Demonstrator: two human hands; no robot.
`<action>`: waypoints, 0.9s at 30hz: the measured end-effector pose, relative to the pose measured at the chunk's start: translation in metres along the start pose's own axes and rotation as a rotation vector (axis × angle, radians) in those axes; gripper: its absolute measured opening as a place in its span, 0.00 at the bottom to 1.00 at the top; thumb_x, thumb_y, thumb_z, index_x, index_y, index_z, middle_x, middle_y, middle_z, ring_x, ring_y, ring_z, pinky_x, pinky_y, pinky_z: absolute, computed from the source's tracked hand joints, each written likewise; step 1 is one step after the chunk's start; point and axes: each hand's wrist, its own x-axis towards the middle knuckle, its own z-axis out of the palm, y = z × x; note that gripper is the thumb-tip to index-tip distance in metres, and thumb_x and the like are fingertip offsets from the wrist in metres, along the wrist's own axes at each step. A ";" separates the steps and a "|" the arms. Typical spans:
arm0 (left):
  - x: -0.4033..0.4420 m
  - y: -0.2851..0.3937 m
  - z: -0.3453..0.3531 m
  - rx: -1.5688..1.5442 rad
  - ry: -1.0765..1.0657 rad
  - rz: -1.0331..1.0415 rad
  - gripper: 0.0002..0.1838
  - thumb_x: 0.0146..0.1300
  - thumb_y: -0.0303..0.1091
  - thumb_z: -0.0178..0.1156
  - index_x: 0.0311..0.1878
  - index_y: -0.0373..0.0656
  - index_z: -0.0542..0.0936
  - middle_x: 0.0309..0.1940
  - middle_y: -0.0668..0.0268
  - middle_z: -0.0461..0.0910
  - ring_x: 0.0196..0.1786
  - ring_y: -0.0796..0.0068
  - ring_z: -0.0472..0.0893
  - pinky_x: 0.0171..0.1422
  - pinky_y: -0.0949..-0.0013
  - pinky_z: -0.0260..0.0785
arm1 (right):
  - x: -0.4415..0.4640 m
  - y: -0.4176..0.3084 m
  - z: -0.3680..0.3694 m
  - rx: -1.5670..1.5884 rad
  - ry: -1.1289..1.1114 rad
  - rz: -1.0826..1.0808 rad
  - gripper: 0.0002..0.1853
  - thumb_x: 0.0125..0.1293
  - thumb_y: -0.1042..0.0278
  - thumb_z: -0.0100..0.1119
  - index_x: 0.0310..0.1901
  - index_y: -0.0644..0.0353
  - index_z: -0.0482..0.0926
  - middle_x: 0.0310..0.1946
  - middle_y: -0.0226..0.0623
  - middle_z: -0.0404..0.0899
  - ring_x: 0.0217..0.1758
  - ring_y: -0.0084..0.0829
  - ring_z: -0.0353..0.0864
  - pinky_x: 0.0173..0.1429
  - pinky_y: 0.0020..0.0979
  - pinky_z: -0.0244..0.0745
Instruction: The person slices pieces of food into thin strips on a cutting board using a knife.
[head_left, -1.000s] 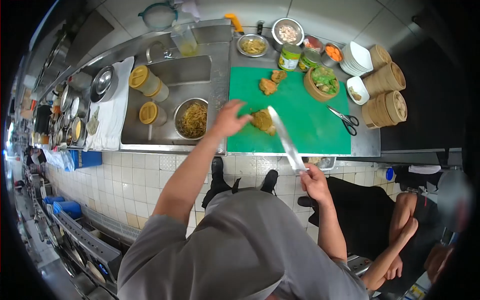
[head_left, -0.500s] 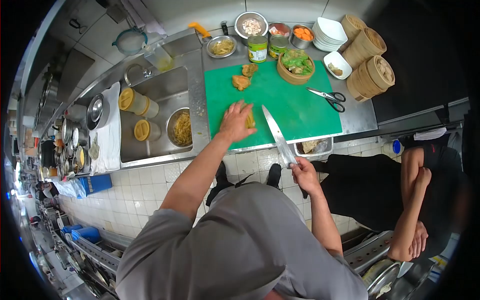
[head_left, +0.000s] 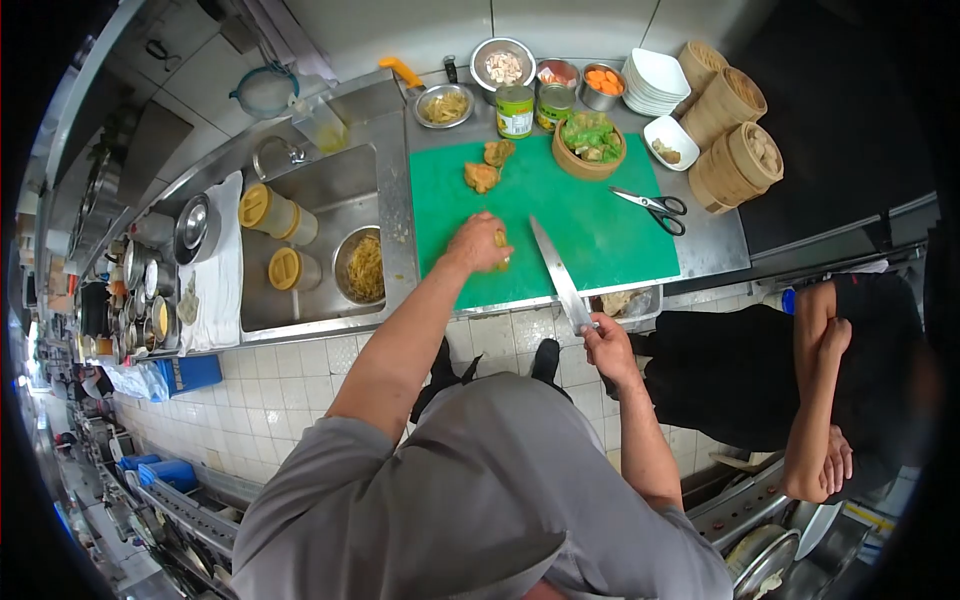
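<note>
My left hand [head_left: 480, 243] is closed round a yellow-brown food piece [head_left: 502, 250] on the green cutting board [head_left: 600, 240], covering most of it. In my right hand [head_left: 608, 348] is the handle of a long knife [head_left: 560, 272]; its blade points up and left over the board, apart from the food. Two browned food pieces [head_left: 482, 177] lie farther back on the board. A bamboo steamer [head_left: 588, 170] with green leaves stands at the board's back edge, and black-handled scissors [head_left: 655, 205] rest at its right.
Left of the board is a sink [head_left: 330, 185] with yellow-lidded containers [head_left: 285, 268] and a bowl of shreds [head_left: 364, 270]. Cans [head_left: 514, 112], bowls [head_left: 603, 86] and stacked steamers [head_left: 735, 165] line the back and right. A person with folded arms [head_left: 815, 400] is at the right.
The view has shifted. My left hand came onto the food piece, first spread over it, now with its fingers drawn in around it. The knife remains in my right hand.
</note>
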 end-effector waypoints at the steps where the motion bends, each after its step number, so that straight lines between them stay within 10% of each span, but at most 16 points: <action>1: 0.002 -0.002 0.001 -0.012 -0.104 0.053 0.34 0.64 0.50 0.77 0.67 0.39 0.82 0.71 0.49 0.76 0.73 0.46 0.76 0.79 0.52 0.71 | 0.000 0.001 -0.003 -0.004 -0.003 0.008 0.10 0.80 0.69 0.63 0.57 0.60 0.84 0.25 0.26 0.76 0.21 0.18 0.73 0.24 0.29 0.68; 7: 0.055 -0.020 -0.010 -0.415 0.592 -0.326 0.46 0.69 0.53 0.73 0.83 0.42 0.67 0.70 0.45 0.79 0.74 0.39 0.76 0.80 0.49 0.71 | -0.008 0.001 -0.018 -0.017 0.063 -0.022 0.10 0.79 0.69 0.64 0.57 0.62 0.84 0.25 0.26 0.76 0.22 0.18 0.74 0.25 0.29 0.69; 12: 0.118 -0.018 -0.069 -0.607 0.166 -0.464 0.47 0.76 0.60 0.62 0.89 0.51 0.57 0.73 0.40 0.77 0.76 0.40 0.74 0.83 0.50 0.67 | -0.020 -0.004 -0.031 -0.073 0.093 -0.036 0.08 0.81 0.70 0.62 0.56 0.60 0.83 0.25 0.24 0.75 0.22 0.17 0.71 0.25 0.28 0.67; 15: 0.176 -0.057 -0.029 -0.186 -0.055 -0.205 0.42 0.77 0.58 0.61 0.87 0.52 0.64 0.72 0.41 0.76 0.76 0.41 0.74 0.84 0.49 0.67 | -0.022 0.014 -0.045 -0.182 0.150 -0.069 0.12 0.79 0.67 0.64 0.58 0.62 0.84 0.25 0.30 0.77 0.25 0.22 0.74 0.30 0.32 0.70; 20: 0.127 -0.009 -0.019 -0.288 0.421 -0.097 0.28 0.77 0.45 0.63 0.77 0.48 0.78 0.66 0.44 0.81 0.72 0.41 0.77 0.81 0.49 0.69 | -0.025 -0.019 -0.048 -0.464 0.105 -0.099 0.16 0.75 0.64 0.67 0.59 0.62 0.84 0.29 0.50 0.85 0.30 0.47 0.85 0.38 0.46 0.77; 27: -0.044 -0.019 0.012 -0.111 0.285 -0.051 0.21 0.71 0.26 0.63 0.66 0.47 0.83 0.70 0.55 0.77 0.69 0.47 0.76 0.73 0.49 0.72 | 0.061 -0.068 0.022 -0.750 -0.072 -0.483 0.16 0.76 0.69 0.57 0.62 0.59 0.76 0.41 0.61 0.88 0.48 0.68 0.86 0.53 0.61 0.81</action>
